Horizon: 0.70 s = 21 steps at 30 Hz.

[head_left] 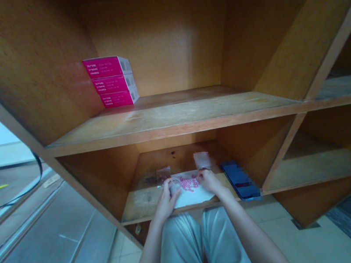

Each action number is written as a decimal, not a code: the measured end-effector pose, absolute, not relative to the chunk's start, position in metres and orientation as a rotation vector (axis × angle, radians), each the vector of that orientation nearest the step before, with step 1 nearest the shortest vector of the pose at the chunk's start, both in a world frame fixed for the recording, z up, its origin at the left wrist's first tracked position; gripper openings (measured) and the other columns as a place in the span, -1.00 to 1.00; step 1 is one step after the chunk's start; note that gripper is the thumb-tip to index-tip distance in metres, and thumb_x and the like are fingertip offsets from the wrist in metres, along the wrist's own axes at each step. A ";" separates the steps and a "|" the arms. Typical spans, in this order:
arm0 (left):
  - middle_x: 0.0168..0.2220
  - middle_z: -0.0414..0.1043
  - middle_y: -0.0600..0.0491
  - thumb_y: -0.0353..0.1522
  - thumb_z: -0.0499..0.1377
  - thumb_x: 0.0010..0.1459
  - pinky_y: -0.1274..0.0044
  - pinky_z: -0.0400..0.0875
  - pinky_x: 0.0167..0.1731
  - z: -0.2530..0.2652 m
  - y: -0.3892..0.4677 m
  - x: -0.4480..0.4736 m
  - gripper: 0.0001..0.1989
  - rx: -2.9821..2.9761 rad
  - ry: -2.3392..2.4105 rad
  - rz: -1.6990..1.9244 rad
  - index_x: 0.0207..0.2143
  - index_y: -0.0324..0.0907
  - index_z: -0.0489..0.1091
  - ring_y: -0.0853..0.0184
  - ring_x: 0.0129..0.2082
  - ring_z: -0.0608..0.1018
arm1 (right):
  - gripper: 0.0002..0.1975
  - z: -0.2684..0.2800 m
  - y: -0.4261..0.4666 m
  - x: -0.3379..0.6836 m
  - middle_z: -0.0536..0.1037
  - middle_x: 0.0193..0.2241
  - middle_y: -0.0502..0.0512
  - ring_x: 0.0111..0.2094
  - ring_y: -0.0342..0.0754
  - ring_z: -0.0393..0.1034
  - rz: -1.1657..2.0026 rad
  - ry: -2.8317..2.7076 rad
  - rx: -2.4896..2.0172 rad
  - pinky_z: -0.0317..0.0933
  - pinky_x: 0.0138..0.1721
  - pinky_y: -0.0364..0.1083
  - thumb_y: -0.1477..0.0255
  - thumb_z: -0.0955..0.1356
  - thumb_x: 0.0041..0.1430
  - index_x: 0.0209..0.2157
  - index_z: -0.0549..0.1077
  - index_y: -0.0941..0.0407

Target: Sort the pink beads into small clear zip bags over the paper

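On the lower shelf lies a white sheet (189, 198) with many small pink beads or pellets (189, 183) spread over it. My left hand (166, 202) grips a small clear round container (175, 186) at the sheet's left side, fingers and thumb around it. At the right edge of the pink pieces is my right hand (209, 181), its fingers drawn together; whatever is between the fingertips is too small to make out. A small clear bag (163, 175) lies beyond my left hand. Just behind my right hand sits a whitish plastic bag (201, 159).
A dark blue phone-like object (240, 181), partly blurred, lies right of the sheet. Three stacked pink boxes (111, 84) stand on the upper shelf (173, 116), whose front edge runs above my hands. Wooden side walls bound the compartment. My knees are below the shelf.
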<state>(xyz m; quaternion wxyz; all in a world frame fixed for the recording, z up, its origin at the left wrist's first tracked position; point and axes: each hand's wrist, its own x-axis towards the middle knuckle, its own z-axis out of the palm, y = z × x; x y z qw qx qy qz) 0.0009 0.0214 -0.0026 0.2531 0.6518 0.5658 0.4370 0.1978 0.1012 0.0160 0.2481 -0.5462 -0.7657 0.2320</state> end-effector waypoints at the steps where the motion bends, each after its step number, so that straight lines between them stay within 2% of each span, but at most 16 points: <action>1: -0.02 0.23 -0.09 -0.23 0.02 0.10 0.39 0.14 0.00 -0.003 0.022 0.001 -0.58 1.770 1.540 1.189 0.00 -0.16 0.05 0.26 0.00 0.30 | -0.77 0.015 0.101 0.198 0.55 -0.44 0.25 -0.39 -0.06 0.42 0.618 -2.115 -1.490 0.14 -0.36 -0.20 0.62 0.21 0.02 -0.47 0.50 0.23; 13: 0.00 0.23 -0.10 -0.24 0.02 0.11 0.40 0.13 0.00 -0.004 0.021 0.000 -0.58 1.763 1.537 1.187 0.00 -0.16 0.05 0.26 0.01 0.30 | -0.73 0.014 0.103 0.197 0.54 -0.46 0.28 -0.44 -0.06 0.41 0.513 -2.150 -1.597 0.11 -0.44 -0.19 0.66 0.18 0.02 -0.48 0.49 0.25; 21: -0.01 0.24 -0.09 -0.23 0.01 0.11 0.40 0.13 0.00 -0.002 0.020 0.001 -0.59 1.759 1.538 1.176 0.00 -0.16 0.05 0.26 0.00 0.31 | -0.78 0.006 0.109 0.195 0.53 -0.44 0.28 -0.41 -0.05 0.41 0.544 -2.108 -1.583 0.13 -0.41 -0.18 0.66 0.20 0.01 -0.46 0.47 0.24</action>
